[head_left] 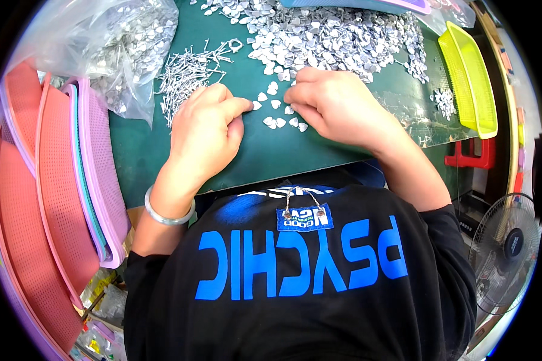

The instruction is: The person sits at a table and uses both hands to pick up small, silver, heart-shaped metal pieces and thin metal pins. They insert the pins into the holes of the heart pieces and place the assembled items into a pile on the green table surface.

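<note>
My left hand (208,123) rests on the green table with its index finger stretched out and its thumb apart. That fingertip touches a small silver heart-shaped piece (257,105). Across from it, my right hand (337,107) hovers low with index finger and thumb slightly apart. Another heart piece (289,110) lies by the thumb tip. Several more hearts are spread between the hands, some in pairs, such as a heart piece (276,104) in the middle. Beyond my right hand lies a large heap of hearts (325,42). Next to my left hand is a pile of thin silver pins (186,75).
A clear plastic bag (126,60) of silver pieces lies at far left, above stacked pink and purple baskets (99,162). A yellow-green basket (473,78) stands at the right edge near a small cluster of pieces (443,102). A fan (506,253) is at lower right.
</note>
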The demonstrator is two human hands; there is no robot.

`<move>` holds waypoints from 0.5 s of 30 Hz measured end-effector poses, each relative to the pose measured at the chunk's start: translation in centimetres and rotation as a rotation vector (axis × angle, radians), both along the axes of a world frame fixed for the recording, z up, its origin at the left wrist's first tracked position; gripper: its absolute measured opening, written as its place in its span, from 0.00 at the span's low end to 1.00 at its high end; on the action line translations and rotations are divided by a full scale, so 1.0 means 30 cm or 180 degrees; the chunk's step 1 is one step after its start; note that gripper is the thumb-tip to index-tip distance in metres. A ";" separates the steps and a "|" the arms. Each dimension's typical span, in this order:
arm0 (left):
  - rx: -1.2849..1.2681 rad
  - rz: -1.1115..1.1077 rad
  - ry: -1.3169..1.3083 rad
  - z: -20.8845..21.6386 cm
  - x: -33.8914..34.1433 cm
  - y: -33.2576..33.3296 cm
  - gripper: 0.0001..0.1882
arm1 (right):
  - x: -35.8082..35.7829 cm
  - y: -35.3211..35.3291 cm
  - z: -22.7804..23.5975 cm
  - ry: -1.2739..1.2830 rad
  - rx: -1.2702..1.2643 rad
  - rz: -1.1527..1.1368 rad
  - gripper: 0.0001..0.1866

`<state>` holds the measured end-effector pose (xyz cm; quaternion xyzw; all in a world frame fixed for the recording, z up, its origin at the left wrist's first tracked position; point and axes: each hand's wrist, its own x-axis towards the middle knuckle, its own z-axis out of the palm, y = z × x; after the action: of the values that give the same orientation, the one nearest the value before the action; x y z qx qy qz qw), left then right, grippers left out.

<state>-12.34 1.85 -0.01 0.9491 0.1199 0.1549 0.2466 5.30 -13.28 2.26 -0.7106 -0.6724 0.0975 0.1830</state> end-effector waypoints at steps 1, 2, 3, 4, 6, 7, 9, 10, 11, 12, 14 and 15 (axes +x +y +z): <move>0.0005 0.0011 -0.0032 -0.001 0.002 0.000 0.11 | 0.000 -0.006 0.001 0.0032 -0.0057 0.0025 0.05; 0.0010 0.0023 -0.0065 -0.001 0.005 0.000 0.11 | 0.002 -0.007 0.000 0.0027 -0.0057 0.0004 0.05; 0.0013 0.0035 -0.0096 0.000 0.007 -0.001 0.10 | 0.005 -0.008 0.000 0.0023 -0.0060 -0.0017 0.05; 0.0044 -0.0002 -0.0136 0.002 0.009 -0.003 0.10 | 0.009 -0.008 -0.001 0.0020 -0.0063 -0.0037 0.05; 0.0107 -0.0083 -0.0213 0.008 0.015 -0.010 0.10 | 0.011 0.009 -0.019 -0.0138 0.0105 -0.0155 0.05; 0.0060 -0.0179 -0.0210 0.012 0.017 -0.016 0.10 | 0.009 0.021 -0.029 -0.0216 0.0190 -0.0218 0.05; -0.0034 -0.0368 -0.0204 0.020 0.019 -0.027 0.09 | -0.004 0.048 -0.038 -0.0274 0.0192 -0.0286 0.06; 0.0005 -0.0427 -0.0190 0.018 0.024 -0.032 0.09 | -0.010 0.061 -0.043 -0.0304 0.0193 -0.0319 0.07; 0.0045 -0.0487 -0.0176 0.012 0.028 -0.038 0.09 | -0.011 0.072 -0.052 -0.0347 0.0222 -0.0291 0.07; 0.0090 -0.0530 -0.0157 0.005 0.029 -0.044 0.09 | -0.010 0.075 -0.055 -0.0382 0.0210 -0.0232 0.07; 0.0098 -0.0478 -0.0250 -0.018 0.032 -0.049 0.07 | -0.007 0.077 -0.058 -0.0454 0.0185 -0.0118 0.07; 0.0073 -0.0469 -0.0281 -0.024 0.034 -0.050 0.06 | -0.004 0.073 -0.053 -0.0408 0.0146 -0.0039 0.07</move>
<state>-11.32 0.34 -0.72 0.9504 0.0370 0.1794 0.2515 5.20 -11.09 0.66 -0.7151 -0.6804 0.0352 0.1564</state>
